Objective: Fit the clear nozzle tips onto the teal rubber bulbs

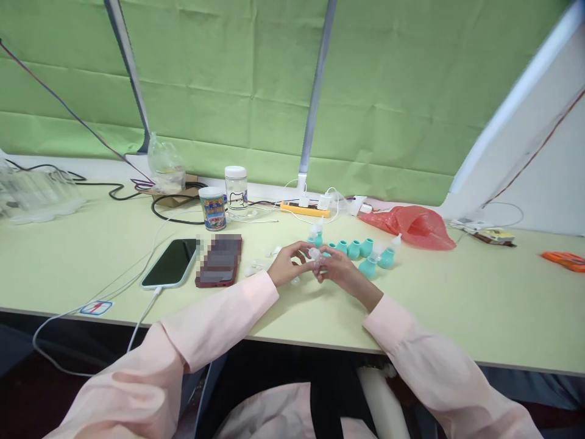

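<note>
My left hand (289, 263) and my right hand (343, 270) meet above the table. Between their fingertips is a small translucent plastic piece (314, 253), its exact kind unclear and partly covered by the fingers. Just beyond my right hand stand several small teal rubber bulbs (353, 249) with open necks. A few bulbs carry translucent tips, such as the teal bulb (386, 258) at the right end and one behind my hands. Near my left wrist lie loose translucent pieces (258, 266), partly hidden by the hand.
Two phones, a black-screened one (170, 263) with a cable and a red-cased one (220, 259), lie to the left. Behind them stand a printed cup (213, 210) and a white-lidded jar (236, 189). A power strip (304, 210), red plastic bag (411, 227) and orange tool (564, 261) are farther right.
</note>
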Demonstrator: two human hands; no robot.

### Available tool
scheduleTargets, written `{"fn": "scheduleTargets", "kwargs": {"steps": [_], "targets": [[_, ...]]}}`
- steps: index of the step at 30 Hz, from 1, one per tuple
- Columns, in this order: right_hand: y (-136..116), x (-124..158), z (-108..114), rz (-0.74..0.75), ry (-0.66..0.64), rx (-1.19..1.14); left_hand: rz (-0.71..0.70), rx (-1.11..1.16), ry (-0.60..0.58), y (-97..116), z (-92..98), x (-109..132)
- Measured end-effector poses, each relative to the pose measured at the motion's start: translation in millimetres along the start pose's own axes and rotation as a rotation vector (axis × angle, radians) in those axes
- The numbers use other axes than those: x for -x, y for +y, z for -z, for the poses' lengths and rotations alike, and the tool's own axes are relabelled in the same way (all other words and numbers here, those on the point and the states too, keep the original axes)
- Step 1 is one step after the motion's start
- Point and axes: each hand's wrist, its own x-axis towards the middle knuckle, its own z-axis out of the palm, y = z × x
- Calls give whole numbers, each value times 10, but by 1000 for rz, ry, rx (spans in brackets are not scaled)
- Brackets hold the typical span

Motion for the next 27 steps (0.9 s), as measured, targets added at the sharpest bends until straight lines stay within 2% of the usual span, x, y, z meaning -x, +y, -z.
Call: {"fn": "scheduleTargets", "kwargs": {"steps": [2,5,8,10,16,27], "targets": [[-48,-1,46,157,170,160,20,-15,54,1,-9,-3],[-110,23,167,395,472,518,62,-25,78,8,-8,-1],[-145,43,306,468,638,750,71,-97,87,9,-4,6],[-156,41,374,419,654,790,73,-146,82,3,-7,11],[-161,0,447,230,572,886,39,-239,79,6,-19,14],[-131,-17,455,185,485,1138,-32,-347,52,76,-20,35]]}}
